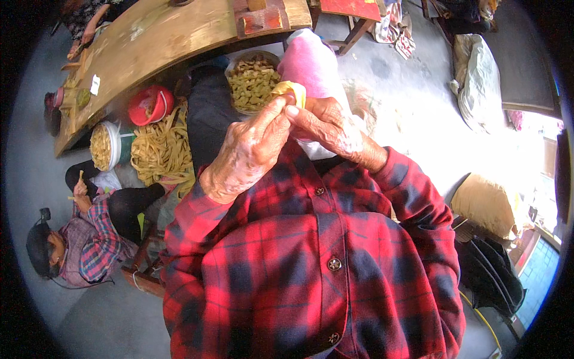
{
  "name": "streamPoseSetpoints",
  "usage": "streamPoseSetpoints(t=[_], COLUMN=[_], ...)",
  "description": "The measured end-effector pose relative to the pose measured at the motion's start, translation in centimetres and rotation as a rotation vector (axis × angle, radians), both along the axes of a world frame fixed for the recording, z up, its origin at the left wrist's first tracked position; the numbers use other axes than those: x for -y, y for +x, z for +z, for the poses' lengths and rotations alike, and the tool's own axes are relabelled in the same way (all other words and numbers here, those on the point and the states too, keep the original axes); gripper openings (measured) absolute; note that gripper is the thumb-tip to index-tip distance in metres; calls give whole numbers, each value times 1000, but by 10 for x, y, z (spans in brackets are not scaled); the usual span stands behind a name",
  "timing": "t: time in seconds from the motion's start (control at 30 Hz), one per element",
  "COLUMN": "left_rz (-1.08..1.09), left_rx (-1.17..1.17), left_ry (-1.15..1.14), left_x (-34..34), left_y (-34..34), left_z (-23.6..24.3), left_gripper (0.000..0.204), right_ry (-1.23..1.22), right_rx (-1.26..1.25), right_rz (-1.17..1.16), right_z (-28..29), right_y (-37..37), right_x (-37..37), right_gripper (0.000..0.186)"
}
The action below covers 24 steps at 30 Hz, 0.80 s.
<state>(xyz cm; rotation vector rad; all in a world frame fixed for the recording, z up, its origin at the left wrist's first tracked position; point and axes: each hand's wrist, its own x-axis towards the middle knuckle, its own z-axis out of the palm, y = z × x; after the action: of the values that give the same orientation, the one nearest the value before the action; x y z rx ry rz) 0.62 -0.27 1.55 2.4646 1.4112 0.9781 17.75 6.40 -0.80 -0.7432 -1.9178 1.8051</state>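
Observation:
A short loop of yellow, flat strip (297, 91) is pinched between my two hands, above my knees. My left hand (251, 146) closes its thumb and fingers on one side of it; my right hand (335, 127) grips the other side, thumb pressed close to the left fingertips. What material the strip is I cannot tell. Just beyond the hands, a round tub (235, 103) holds many small folded yellow pieces (254, 81). A pink cloth (308, 63) covers my right knee, partly behind the strip and fingers.
At left lie a heap of long yellow strips (158, 146), a red bucket (140, 106) and a white bucket (113, 149) of yellow pieces. A wooden table (173, 39) crosses the far left. Another person (98, 239) sits lower left, handling a strip. A pale sack (476, 78) stands right.

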Motion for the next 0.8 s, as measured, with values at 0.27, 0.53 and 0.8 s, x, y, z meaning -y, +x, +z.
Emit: streamPoseSetpoints(t=[0.27, 0.53, 0.8], left_rz=[182, 295, 284], left_rx=[370, 1777, 1497], left_ry=[43, -618, -502], left_x=[14, 15, 12], left_y=[0, 7, 13], left_z=[8, -11, -26], left_gripper=[25, 33, 19], right_ry=[444, 269, 352], right_rx=[-111, -70, -90], right_rz=[-109, -59, 63], right_z=[-8, 9, 1], right_y=[-4, -3, -6], right_x=[10, 17, 14], right_gripper=[14, 10, 16])
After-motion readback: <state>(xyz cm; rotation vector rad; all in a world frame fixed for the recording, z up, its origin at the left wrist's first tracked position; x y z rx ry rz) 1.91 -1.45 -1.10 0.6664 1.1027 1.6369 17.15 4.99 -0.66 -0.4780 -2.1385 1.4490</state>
